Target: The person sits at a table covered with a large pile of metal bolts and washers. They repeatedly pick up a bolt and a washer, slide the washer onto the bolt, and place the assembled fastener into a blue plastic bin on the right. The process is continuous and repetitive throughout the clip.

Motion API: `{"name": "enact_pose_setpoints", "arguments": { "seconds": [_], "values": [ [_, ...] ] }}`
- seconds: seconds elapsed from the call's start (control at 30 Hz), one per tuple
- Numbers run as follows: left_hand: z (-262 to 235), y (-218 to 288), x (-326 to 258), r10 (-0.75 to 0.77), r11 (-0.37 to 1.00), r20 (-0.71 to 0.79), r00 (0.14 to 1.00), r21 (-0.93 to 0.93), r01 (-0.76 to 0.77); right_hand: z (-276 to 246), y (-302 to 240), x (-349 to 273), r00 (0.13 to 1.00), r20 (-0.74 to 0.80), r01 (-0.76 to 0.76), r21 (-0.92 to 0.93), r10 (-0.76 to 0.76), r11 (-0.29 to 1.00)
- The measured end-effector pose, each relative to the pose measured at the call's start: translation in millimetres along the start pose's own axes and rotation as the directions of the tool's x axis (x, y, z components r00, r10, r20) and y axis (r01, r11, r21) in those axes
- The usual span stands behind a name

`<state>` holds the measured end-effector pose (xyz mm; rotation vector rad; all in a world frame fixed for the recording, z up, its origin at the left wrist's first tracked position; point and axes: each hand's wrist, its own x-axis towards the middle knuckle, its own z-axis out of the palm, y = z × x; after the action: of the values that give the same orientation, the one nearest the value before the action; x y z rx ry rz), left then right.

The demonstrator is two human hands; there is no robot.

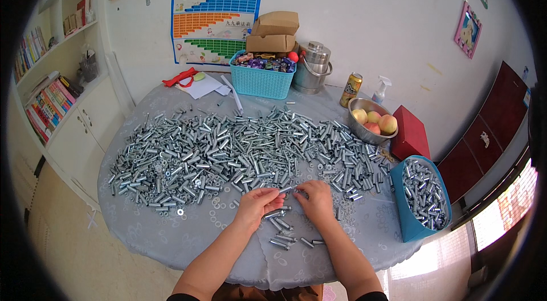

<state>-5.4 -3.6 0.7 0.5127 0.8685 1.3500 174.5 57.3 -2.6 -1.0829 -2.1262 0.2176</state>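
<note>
My left hand (256,208) pinches a small silvery metal bolt (286,189) near the front edge of a large pile. At the bolt's other end, the fingers of my right hand (317,199) are closed; whether they grip a nut or washer there is too small to tell. Behind both hands spreads the heap of loose metal sleeves, bolts and washers (228,150). Several bolts fitted with sleeves (279,243) lie between my forearms, just below the hands. Flat washers (216,205) are scattered left of my left hand.
A blue bin (405,210) full of metal sleeve bolts stands at the table's right edge. Behind it are a red box (411,133), a steel bowl (370,137) of fruit, a can (351,90) and a spray bottle (380,91). A turquoise basket (262,84) and metal pot (310,80) stand at the back.
</note>
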Motion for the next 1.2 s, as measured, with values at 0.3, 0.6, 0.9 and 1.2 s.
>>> {"name": "enact_pose_setpoints", "arguments": {
  "seconds": [0.3,0.6,0.9,1.2],
  "values": [
    [1,-1,-1,-0.030,1.000,0.006,1.000,0.001,0.030,-9,-1,-6,0.925,0.225,-0.366,0.745,0.306,0.558],
    [0,0,0,-0.038,0.994,0.000,0.999,0.104,0.037,-21,-12,-3,0.996,0.073,-0.081,0.400,0.056,0.913],
    [7,-3,-3,0.048,0.989,0.017,0.999,0.136,-0.050,-22,-12,-7,0.912,0.240,-0.409,0.586,0.332,0.700],
    [7,-2,-3,0.060,0.991,-0.068,0.996,0.124,-0.052,-28,-17,-6,0.938,0.268,-0.345,0.664,0.219,0.664]
  ]
}}
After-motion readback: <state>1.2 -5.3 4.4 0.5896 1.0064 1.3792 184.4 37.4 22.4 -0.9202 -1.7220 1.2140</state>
